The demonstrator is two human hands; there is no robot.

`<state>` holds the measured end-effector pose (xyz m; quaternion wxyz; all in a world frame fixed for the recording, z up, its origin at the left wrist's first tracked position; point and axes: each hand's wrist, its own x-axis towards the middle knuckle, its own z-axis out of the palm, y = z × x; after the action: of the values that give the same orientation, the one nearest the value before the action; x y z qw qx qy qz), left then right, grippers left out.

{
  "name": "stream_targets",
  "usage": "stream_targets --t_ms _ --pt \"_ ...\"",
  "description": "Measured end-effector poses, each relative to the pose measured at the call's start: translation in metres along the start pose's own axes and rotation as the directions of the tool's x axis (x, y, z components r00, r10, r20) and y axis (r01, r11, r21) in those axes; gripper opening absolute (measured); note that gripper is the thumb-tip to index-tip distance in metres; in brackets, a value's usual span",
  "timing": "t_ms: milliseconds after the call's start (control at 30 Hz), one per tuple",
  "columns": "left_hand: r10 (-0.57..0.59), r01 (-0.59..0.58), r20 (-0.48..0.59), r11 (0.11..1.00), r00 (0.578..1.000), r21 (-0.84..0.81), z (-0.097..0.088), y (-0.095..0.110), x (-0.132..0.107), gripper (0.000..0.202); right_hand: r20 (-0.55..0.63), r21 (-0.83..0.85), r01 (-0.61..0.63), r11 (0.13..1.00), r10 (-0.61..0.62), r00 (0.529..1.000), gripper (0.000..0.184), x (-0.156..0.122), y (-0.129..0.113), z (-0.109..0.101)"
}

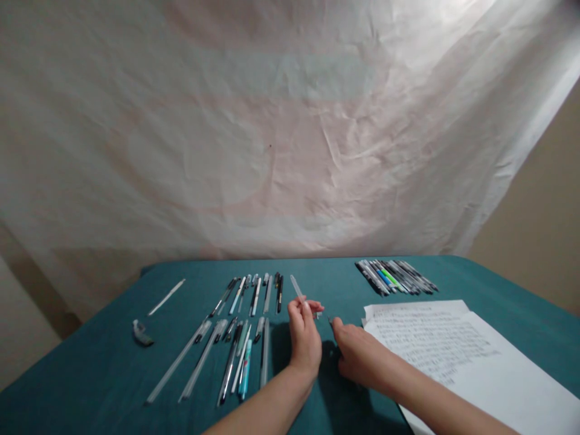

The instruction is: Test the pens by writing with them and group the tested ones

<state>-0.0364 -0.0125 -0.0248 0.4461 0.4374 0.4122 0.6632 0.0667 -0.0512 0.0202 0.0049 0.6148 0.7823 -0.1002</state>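
Note:
My left hand [306, 339] is closed around a clear pen barrel [296, 286], whose far end sticks up and away to the left above the fingers. A small clear bit shows by its fingertips, too small to name. Just to the right, my right hand [359, 353] is closed in a pinch, with a tiny dark tip showing at the fingers; what it belongs to is hidden. The two hands are a short gap apart, above the green tablecloth [317, 272]. Left of them lie pens and pen parts in two rows, among them a light-blue patterned pen [245, 370] and a clear barrel [264, 353].
A tight row of pens [394, 278] lies at the back right. Sheets of paper [498, 386] with handwriting cover the right front. On the left are a thin white stick [167, 297] and a correction-tape-like item [142, 333]. A pale sheet [290, 133] hangs behind the table.

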Motion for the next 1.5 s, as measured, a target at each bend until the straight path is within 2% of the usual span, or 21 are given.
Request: stream_targets --t_ms 133,300,433,567,700,967,1167,1433,1500 --pt "-0.019 0.021 -0.061 0.999 0.998 0.03 -0.001 0.003 0.002 0.018 0.023 0.105 0.019 0.994 -0.022 1.0 0.04 -0.003 0.013 -0.013" --pt "-0.062 0.072 -0.167 0.996 0.984 0.052 -0.003 0.007 0.005 0.02 -0.016 0.32 0.082 0.944 -0.081 0.997 0.045 -0.004 0.033 -0.033" --pt "-0.157 0.148 -0.104 0.985 0.982 -0.091 -0.003 0.002 0.005 0.025 0.012 0.293 0.094 0.951 -0.102 0.995 0.02 -0.005 0.046 -0.05" --pt "-0.253 0.225 -0.09 0.944 0.963 -0.242 -0.002 -0.003 0.005 0.029 0.023 0.274 0.127 0.953 -0.139 0.99 0.021 -0.012 0.055 -0.071" --pt "-0.307 0.265 -0.098 0.914 0.947 -0.307 -0.001 -0.003 0.005 0.028 0.041 0.242 0.167 0.956 -0.182 0.982 0.024 -0.018 0.056 -0.083" --pt "-0.345 0.302 -0.07 0.889 0.936 -0.343 0.0 0.001 0.005 0.024 0.067 0.212 0.171 0.962 -0.189 0.98 0.023 -0.017 0.05 -0.08" --pt "-0.311 0.287 -0.024 0.904 0.95 -0.318 0.001 0.002 0.001 0.029 0.051 0.211 0.174 0.962 -0.188 0.981 0.019 -0.015 0.05 -0.076" --pt "-0.363 0.337 0.01 0.856 0.932 -0.392 0.001 0.005 0.004 0.024 -0.058 0.213 0.191 0.958 -0.183 0.981 0.017 -0.006 0.047 -0.067" --pt "-0.397 0.378 0.053 0.812 0.916 -0.445 0.002 0.006 0.003 0.02 -0.12 0.192 0.216 0.957 -0.196 0.973 0.019 -0.004 0.045 -0.063"
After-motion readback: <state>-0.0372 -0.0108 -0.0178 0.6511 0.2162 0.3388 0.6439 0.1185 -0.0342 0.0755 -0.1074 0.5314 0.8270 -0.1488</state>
